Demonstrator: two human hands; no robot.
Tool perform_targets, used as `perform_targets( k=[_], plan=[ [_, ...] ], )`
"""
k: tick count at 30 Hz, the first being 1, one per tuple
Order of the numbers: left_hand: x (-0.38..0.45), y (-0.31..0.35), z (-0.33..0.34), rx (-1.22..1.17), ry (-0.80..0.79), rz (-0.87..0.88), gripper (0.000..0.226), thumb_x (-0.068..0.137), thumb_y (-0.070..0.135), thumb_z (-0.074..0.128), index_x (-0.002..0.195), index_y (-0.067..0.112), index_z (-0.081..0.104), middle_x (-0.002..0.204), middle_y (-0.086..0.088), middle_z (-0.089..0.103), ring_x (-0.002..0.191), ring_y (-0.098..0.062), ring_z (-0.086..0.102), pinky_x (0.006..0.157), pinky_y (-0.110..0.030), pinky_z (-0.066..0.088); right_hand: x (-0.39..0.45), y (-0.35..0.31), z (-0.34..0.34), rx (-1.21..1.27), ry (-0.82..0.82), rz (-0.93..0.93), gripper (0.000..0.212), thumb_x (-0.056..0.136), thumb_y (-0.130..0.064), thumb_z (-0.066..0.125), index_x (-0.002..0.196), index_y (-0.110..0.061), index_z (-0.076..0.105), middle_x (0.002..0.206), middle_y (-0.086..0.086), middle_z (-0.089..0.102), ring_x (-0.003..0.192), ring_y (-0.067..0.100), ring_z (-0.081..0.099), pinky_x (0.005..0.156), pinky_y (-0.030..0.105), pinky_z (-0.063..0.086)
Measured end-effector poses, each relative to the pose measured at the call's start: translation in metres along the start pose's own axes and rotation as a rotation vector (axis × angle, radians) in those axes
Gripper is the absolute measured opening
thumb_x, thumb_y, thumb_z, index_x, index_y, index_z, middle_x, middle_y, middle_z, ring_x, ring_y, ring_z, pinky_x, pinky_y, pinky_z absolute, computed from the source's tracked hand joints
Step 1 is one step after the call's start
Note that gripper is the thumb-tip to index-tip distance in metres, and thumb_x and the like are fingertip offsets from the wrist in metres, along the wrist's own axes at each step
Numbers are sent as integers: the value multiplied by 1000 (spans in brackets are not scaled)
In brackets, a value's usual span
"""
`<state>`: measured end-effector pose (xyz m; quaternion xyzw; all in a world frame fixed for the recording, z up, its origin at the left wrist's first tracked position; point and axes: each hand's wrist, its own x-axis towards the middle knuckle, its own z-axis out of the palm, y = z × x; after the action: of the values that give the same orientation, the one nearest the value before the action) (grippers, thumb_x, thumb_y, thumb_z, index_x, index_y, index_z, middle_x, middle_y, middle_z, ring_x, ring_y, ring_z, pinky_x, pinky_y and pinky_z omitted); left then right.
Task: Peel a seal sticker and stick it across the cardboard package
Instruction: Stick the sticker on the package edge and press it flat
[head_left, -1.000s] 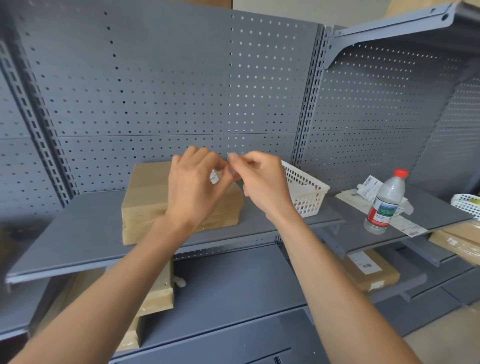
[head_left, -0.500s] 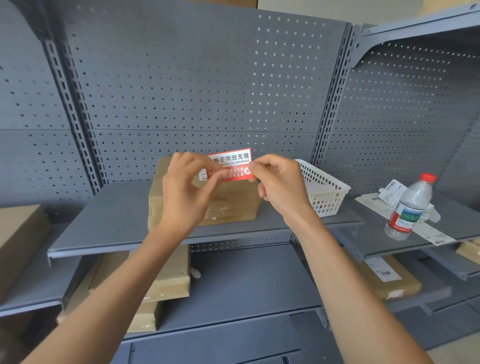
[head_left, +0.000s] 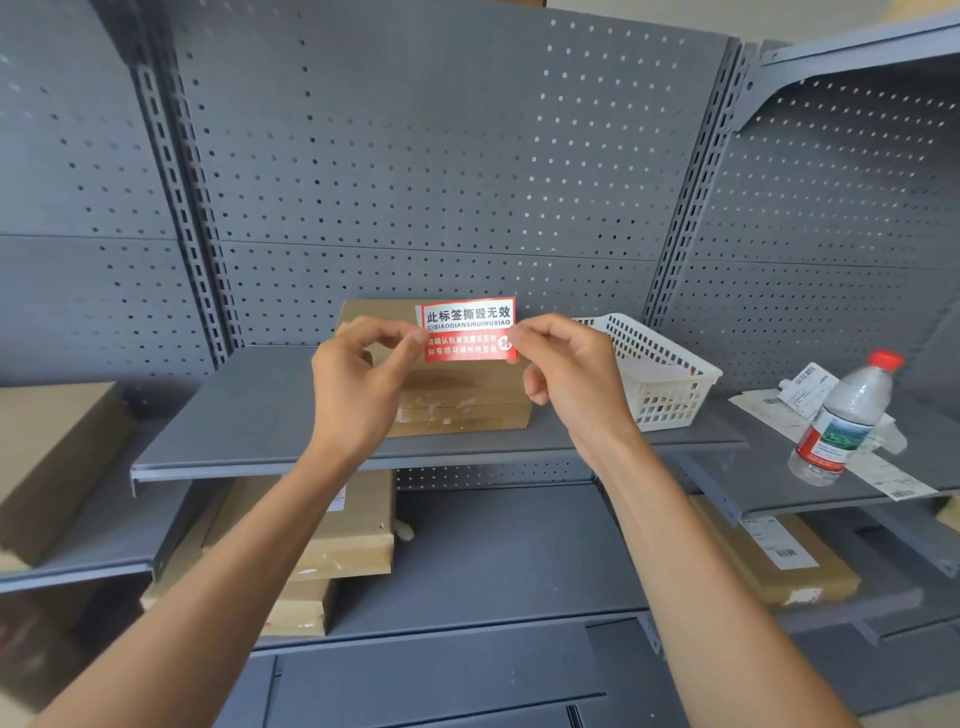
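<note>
A red and white seal sticker (head_left: 469, 329) with printed characters is held flat, facing me, between both hands. My left hand (head_left: 358, 387) pinches its left edge with thumb and forefinger. My right hand (head_left: 569, 371) pinches its right edge. Behind and below the sticker, a flat brown cardboard package (head_left: 457, 395) lies on the grey middle shelf (head_left: 249, 415); the hands and the sticker hide part of it. The sticker hangs in the air, apart from the package.
A white plastic basket (head_left: 660, 374) stands right of the package. A water bottle (head_left: 844, 418) with a red cap and paper labels (head_left: 883, 470) lie on the right shelf. More cardboard boxes sit on the lower shelves (head_left: 343, 530) and at left (head_left: 47, 457). Grey pegboard backs everything.
A second ago both hands were bunched around a small white piece. Now the sticker is spread flat between them, printed side showing. The camera view shifted left.
</note>
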<state>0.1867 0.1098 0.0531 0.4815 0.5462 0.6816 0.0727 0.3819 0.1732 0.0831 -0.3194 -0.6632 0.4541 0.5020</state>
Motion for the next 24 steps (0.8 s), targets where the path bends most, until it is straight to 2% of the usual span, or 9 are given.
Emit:
perform_targets(
  k=[2,3,6,9,12,16,19,24],
  plan=[
    [-4,-1,-4,7,-5,-1,12,91,32,74,79,34,74,87,14,74,68,-6,47,73,-44,47,-1,6,3,0,2,-9,14,96,-19,67,94,-8,75,82,21,69,56,17,47,50,27,38],
    [-6,-2,-6,10,-6,4,13,91,31,74,78,34,73,86,13,73,68,-5,47,72,-39,46,-2,10,5,-13,6,-19,13,96,-19,68,94,-9,76,80,20,69,56,15,48,52,26,39],
    [-15,-6,-11,49,5,30,11,92,29,74,81,30,72,86,13,72,76,-5,52,74,-24,41,-8,26,9,-64,7,-53,11,94,-13,69,90,-6,77,64,-11,67,54,-1,51,57,15,40],
    [-28,-12,-14,148,4,82,10,92,25,73,83,22,73,87,13,72,85,-8,55,75,-13,37,-16,48,14,-76,21,-63,7,90,-10,72,87,-9,79,76,-11,74,62,-3,58,61,13,42],
    [-41,-21,-16,215,0,114,9,91,21,74,82,22,74,83,12,71,83,-10,54,76,-21,42,-27,67,21,-101,52,-78,6,89,-10,74,88,-12,80,85,-5,79,78,3,68,72,18,51],
    [-53,-33,-18,272,20,69,9,89,20,76,83,27,76,79,18,66,77,-13,53,76,-34,49,-36,88,29,-179,96,-93,6,89,-11,74,86,-14,79,84,-4,77,74,2,65,71,17,48],
    [-59,-41,-18,348,24,47,7,89,23,76,84,26,78,79,24,63,80,-14,59,81,-45,52,-36,100,33,-282,93,-114,8,88,-13,73,83,-16,78,81,-8,74,75,7,64,71,24,50],
    [-65,-48,-15,396,41,52,8,90,23,76,83,22,79,78,31,57,78,-16,63,78,-46,56,-35,105,35,-416,105,-174,10,88,-17,72,80,-18,77,78,-11,72,75,10,65,69,37,55]
  ],
)
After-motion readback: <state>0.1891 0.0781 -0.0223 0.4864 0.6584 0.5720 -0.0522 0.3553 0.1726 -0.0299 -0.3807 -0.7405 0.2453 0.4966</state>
